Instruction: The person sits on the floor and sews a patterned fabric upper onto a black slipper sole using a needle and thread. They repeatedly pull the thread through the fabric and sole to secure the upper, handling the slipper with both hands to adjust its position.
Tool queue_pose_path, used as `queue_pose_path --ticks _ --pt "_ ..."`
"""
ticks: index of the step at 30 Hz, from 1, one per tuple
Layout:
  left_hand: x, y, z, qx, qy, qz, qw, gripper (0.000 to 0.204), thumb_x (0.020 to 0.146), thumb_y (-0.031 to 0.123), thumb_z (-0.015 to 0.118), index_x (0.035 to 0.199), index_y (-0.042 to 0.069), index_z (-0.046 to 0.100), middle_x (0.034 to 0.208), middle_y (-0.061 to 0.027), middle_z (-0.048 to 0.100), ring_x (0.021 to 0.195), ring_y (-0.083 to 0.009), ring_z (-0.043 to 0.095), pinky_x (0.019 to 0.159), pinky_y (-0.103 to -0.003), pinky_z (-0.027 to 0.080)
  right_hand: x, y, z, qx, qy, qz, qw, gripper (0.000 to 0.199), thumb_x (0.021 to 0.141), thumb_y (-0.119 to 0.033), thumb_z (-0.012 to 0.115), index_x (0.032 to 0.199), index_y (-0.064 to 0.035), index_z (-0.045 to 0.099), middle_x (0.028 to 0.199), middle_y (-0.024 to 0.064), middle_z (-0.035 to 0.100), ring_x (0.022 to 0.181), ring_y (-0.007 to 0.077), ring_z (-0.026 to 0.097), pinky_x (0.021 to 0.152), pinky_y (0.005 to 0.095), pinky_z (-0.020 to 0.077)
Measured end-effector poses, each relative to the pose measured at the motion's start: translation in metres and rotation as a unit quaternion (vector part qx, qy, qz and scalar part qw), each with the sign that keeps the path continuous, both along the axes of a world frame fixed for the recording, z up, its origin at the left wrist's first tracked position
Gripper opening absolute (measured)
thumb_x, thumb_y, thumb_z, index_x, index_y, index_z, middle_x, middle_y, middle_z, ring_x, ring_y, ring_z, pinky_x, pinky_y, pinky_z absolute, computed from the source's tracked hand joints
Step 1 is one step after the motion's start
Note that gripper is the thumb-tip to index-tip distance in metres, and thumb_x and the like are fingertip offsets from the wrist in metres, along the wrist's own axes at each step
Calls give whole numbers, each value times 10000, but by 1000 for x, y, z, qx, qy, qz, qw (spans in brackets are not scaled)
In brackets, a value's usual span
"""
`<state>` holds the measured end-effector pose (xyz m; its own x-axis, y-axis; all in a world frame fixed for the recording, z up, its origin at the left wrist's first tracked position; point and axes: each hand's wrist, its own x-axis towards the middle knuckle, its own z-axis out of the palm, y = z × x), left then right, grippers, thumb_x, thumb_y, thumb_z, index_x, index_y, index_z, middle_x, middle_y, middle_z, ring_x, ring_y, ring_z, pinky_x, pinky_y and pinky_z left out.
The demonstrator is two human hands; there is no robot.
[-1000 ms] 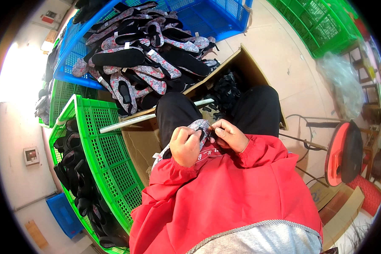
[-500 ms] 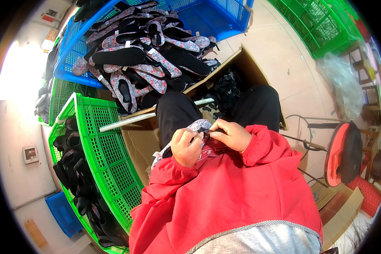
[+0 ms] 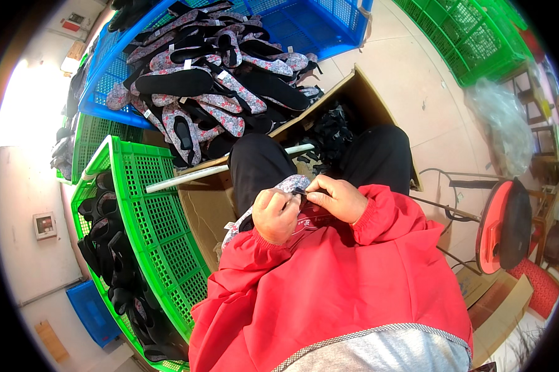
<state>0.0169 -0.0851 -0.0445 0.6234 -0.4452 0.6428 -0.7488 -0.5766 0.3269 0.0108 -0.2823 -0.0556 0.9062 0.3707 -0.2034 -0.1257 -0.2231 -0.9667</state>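
Head view: the left hand (image 3: 276, 214) is curled nearly closed around a floral slipper (image 3: 286, 184), which lies at the centre of the frame over the lap, its far end poking out past the knuckles and its other end showing beneath the wrist. The right hand (image 3: 338, 198) pinches with thumb and forefinger, the tips almost together, on a small black piece (image 3: 300, 190) at the slipper's upper side; how its remaining fingers sit cannot be told. Both sets of fingertips nearly meet at that piece.

A second ago the right hand was curled lower, beside the slipper's end; now its forefinger reaches straighter and the black piece shows on top, between the two hands. The slipper itself has hardly moved, so the handling seems to centre on this one spot, with the left hand steadying and the right doing the finer work.

Similar slippers (image 3: 174, 84) are heaped in the blue crate (image 3: 317, 31) at upper left. Black scraps (image 3: 332, 127) lie in the cardboard box (image 3: 369, 93) beyond the knees, and a green crate (image 3: 161, 217) stands at lower left.
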Motion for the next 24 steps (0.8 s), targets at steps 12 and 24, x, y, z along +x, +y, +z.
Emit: queue_pose_path --ticks 12,24 --pt "-1 -1 -2 3 -1 -5 1000 226 570 -27 721 779 29 658 758 -46 542 701 -229 570 610 -327 472 -1 6 -1 81 93 -21 992 136 967 -154 584 968 -18 582 795 9 596 697 67 549 662 234 467" --pt "0 -2 0 14 -2 -13 1000 211 580 -4 725 776 34 658 755 -43 544 708 -224 569 612 -326 471 -5 7 -5 38 70 -48 996 127 938 -157 612 942 -31 591 799 21 610 697 95 569 653 258 470"
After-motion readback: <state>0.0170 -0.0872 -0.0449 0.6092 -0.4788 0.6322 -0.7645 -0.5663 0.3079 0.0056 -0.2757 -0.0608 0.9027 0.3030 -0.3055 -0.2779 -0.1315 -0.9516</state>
